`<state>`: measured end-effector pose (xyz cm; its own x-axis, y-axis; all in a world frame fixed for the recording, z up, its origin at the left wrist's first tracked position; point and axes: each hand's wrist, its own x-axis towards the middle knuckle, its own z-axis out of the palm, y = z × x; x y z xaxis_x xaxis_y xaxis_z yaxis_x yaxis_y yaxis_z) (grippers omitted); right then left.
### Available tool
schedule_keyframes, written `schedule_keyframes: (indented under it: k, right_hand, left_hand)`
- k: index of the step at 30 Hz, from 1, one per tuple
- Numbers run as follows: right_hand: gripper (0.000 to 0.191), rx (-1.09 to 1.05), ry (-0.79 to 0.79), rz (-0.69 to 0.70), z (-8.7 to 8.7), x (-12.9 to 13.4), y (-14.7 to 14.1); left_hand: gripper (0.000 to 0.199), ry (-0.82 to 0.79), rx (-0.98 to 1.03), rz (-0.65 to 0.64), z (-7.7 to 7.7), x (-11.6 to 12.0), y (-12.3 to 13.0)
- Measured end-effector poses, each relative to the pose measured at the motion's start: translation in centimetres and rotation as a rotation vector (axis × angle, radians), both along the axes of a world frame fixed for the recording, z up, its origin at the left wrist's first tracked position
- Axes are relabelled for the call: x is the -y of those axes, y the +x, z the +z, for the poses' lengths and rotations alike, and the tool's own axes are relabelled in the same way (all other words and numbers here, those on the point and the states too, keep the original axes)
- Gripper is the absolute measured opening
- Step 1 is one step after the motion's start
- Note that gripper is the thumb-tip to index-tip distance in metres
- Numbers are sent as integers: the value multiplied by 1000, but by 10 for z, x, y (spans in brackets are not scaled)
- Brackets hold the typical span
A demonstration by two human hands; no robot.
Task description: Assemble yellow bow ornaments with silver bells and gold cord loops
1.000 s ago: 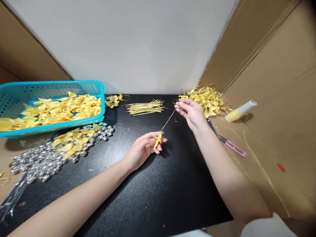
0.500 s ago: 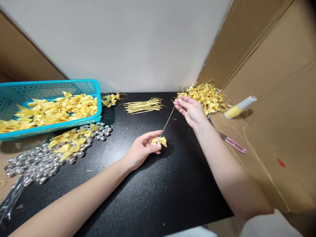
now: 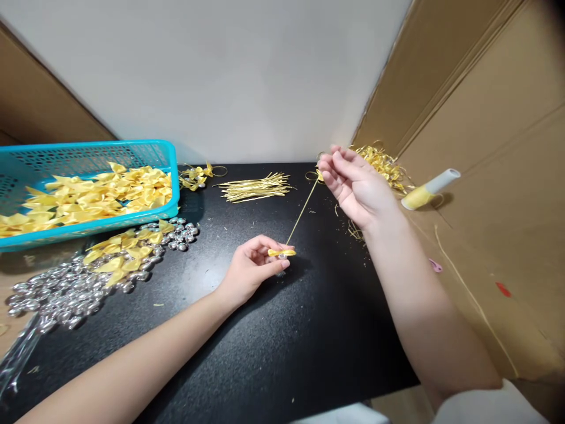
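Observation:
My left hand [image 3: 256, 266] pinches a small yellow ribbon bow [image 3: 282, 252] between thumb and fingers, low over the black tabletop. A thin straight gold wire tie [image 3: 302, 213] slants up and right from the bow. Its upper end reaches close to the fingertips of my right hand [image 3: 355, 185]. That hand is raised with loosely bent fingers, palm partly turned to me, and I see nothing held in it. A bit of shiny silver shows under the bow, too small to make out well.
On the left stands a blue basket [image 3: 88, 227] of yellow bows. Silver beads [image 3: 57, 294] with loose bows [image 3: 128, 253] lie before it. Gold ties [image 3: 256, 188] are bundled at the back. Behind my right hand is a finished-looking pile [image 3: 384, 168], beside a grey tube [image 3: 432, 188].
My right hand has moved up and right, its fingers off the gold wire tie. The bow in my left hand has tilted edge-on. My right forearm now covers most of the pink-handled tool.

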<state>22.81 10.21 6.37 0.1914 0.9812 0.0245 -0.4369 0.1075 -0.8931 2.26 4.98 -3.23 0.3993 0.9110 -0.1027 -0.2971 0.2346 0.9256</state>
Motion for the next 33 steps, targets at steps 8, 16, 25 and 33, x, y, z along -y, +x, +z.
schedule_keyframes:
  k: [8, 16, 25, 33]
  right_hand:
    - [19, -41, -74, -42, -5, -5, 0]
    - [19, -83, -165, -74, -11, -6, -5]
    - [24, -83, -185, 31, -21, -13, -1]
    - [30, -217, -185, 54, -17, -7, -13]
  left_hand:
    - [22, 152, 31, -106, 0, 1, -1]
    - [20, -22, 66, -241, 5, 7, 0]
    - [24, -78, 86, -226, 0, 6, 0]
    - [26, -88, 4, -169, -1, 3, 0]
